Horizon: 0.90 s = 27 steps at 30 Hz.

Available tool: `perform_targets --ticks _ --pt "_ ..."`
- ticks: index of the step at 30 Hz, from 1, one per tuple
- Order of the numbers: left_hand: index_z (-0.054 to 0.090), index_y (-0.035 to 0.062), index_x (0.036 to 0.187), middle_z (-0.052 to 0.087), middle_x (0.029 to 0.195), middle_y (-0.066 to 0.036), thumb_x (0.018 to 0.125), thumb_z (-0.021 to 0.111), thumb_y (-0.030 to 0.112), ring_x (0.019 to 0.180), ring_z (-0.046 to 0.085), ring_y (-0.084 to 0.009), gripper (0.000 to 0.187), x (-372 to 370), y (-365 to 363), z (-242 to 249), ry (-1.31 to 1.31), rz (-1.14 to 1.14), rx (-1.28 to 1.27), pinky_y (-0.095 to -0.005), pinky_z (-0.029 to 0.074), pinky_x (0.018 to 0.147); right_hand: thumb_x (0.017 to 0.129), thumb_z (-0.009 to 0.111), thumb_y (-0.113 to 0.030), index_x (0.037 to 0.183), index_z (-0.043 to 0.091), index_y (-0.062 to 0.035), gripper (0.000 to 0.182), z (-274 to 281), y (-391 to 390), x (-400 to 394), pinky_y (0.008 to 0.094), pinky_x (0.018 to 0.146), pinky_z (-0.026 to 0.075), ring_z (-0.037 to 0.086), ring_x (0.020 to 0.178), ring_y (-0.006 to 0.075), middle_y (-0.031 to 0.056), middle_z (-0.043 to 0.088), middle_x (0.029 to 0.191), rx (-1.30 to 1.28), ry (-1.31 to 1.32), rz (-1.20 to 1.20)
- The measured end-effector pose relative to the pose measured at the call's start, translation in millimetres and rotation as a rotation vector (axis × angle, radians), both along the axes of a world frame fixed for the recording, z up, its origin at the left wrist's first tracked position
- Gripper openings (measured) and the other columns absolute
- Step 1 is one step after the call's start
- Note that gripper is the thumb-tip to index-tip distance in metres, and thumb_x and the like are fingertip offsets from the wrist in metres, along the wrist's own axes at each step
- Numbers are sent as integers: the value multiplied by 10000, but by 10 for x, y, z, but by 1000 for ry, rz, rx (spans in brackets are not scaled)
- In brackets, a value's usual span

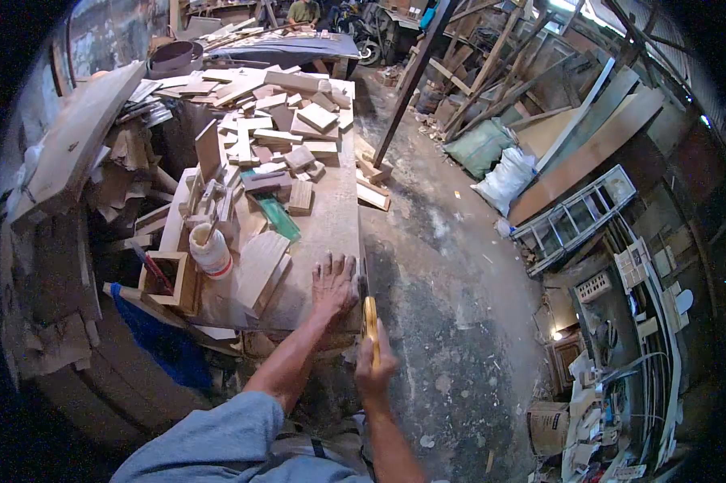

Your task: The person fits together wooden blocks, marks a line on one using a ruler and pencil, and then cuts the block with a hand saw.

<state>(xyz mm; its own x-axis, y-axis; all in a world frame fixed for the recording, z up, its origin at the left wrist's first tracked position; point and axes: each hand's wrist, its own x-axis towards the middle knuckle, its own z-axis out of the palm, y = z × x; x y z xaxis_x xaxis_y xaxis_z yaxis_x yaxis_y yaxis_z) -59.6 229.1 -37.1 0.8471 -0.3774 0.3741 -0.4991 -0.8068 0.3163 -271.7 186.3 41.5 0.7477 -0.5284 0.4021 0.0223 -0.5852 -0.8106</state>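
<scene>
Insp. note: hand tool (pixel 370 312), poss. a saw, is at the table's (pixel 331 217) RH edge, near the close corner. Handle is bright yellow, elongated, w/ darker marks; lower pt. hidden by grip. Far end is dark and blurred, so blade cond. can't be confirmed. R hand (pixel 376 354) is closed round the handle. L hand (pixel 336 282) lies palm down on the table just beside, fingers slightly spread; can't tell if it pins anything.

The tool handle (pixel 371 312) is yellow, the jar (pixel 208 253) white banded with red, the strip (pixel 279 220) green, the cloth (pixel 163 344) blue, the sleeve (pixel 234 431) grey-blue, one sack (pixel 505 177) white, another sack (pixel 480 150) pale green.
</scene>
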Motion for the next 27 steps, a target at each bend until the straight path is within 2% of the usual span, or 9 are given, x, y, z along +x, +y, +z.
perform_targets --ticks 3,6,9,13,15,17,20,23,27 --pt "454 150 1445 441 1474 -112 985 475 429 1432 329 -362 538 -30 5 79 5 6 11 -579 252 1138 1008 505 -213 1373 548 50 452 25 101 -696 315 538 459 534 573 142 68 555 670 45 52 25" --pt "449 149 1450 442 1477 -112 988 470 415 1433 330 -356 534 -47 28 99 16 0 14 -581 252 1141 1007 510 -206 1383 538 52 457 180 153 -747 313 539 460 530 565 154 69 545 666 231 34 61" --pt "442 178 1493 417 1545 -121 1009 444 435 1489 266 -365 549 -71 34 224 150 -4 5 -600 246 1155 1040 504 -287 1412 536 -3 469 230 -23 35 382 558 519 611 579 217 187 725 929 -70 -49 56" --pt "430 175 1500 387 1567 -121 1018 422 451 1492 263 -359 555 -76 24 239 149 13 59 -591 224 1169 993 515 -207 1396 533 48 477 109 3 -45 335 586 499 573 613 165 115 645 761 -49 -67 12" --pt "429 173 1498 397 1559 -120 1021 422 450 1489 268 -360 552 -83 43 269 156 -1 58 -595 233 1164 999 504 -196 1386 541 52 461 -88 86 -685 343 611 514 604 650 183 145 671 807 133 82 28" --pt "427 170 1496 406 1550 -120 1021 426 449 1484 275 -362 551 -57 43 265 148 -3 48 -601 242 1158 1003 499 -190 1382 551 43 447 -18 85 -734 335 592 504 591 635 170 115 655 781 220 74 66" --pt "422 166 1496 415 1537 -123 1020 435 446 1476 287 -368 552 -46 29 251 127 -10 34 -613 257 1145 1003 497 -182 1389 557 25 443 100 53 -253 300 542 467 541 585 116 48 587 696 26 -33 56" --pt "423 158 1489 411 1526 -125 1007 450 423 1472 282 -376 551 -56 59 201 101 -20 12 -612 250 1145 999 501 -179 1395 561 8 442 -4 -8 -2 283 514 443 502 549 92 23 552 660 62 -35 41" --pt "432 139 1475 405 1518 -122 986 466 389 1473 260 -382 550 -71 35 178 113 -21 -16 -597 223 1158 998 511 -175 1390 574 -13 429 -378 6 -604 279 511 442 503 549 89 30 552 663 116 -38 61"
